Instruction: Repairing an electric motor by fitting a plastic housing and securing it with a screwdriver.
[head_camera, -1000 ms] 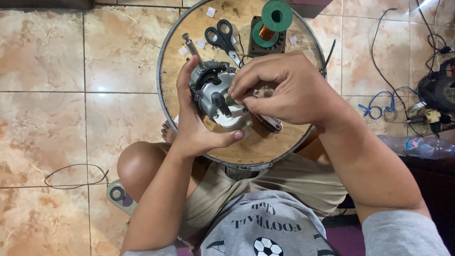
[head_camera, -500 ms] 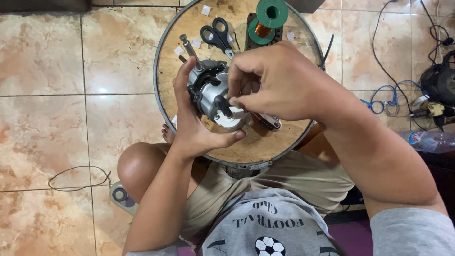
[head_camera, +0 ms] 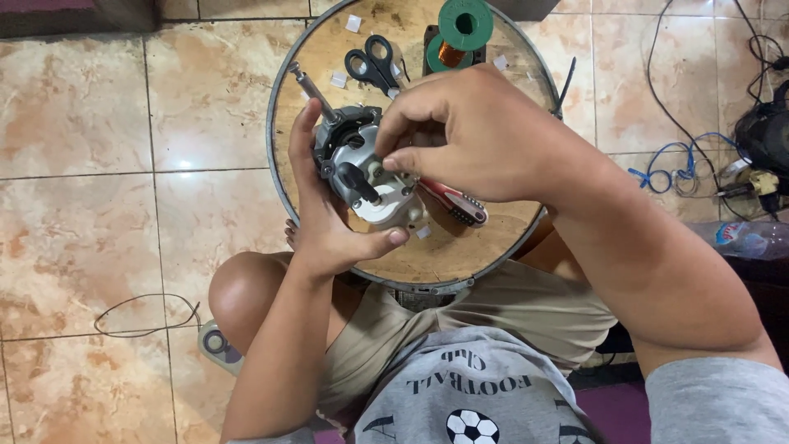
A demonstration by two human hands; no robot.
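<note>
Left hand (head_camera: 329, 222) cups the small grey motor (head_camera: 362, 177) from nine o'clock, fingers wrapped round it, above the round wooden worktop (head_camera: 460, 247). Right hand (head_camera: 477, 131) comes in from three o'clock, fingertips pinching a small part on the motor's top. Black scissors (head_camera: 374, 64) and a green wire spool (head_camera: 464, 20) lie at twelve.

Small electric motor (head_camera: 362, 177): grey metal housing with a black frame at the upper end, a white plastic cover at the lower end and a black knob standing out of its face. A thin steel shaft sticks out up and to the left. Held tilted above the round wooden board, cradled in the left hand (head_camera: 329, 222); right hand (head_camera: 468, 131) fingertips pinch at its top face
</note>
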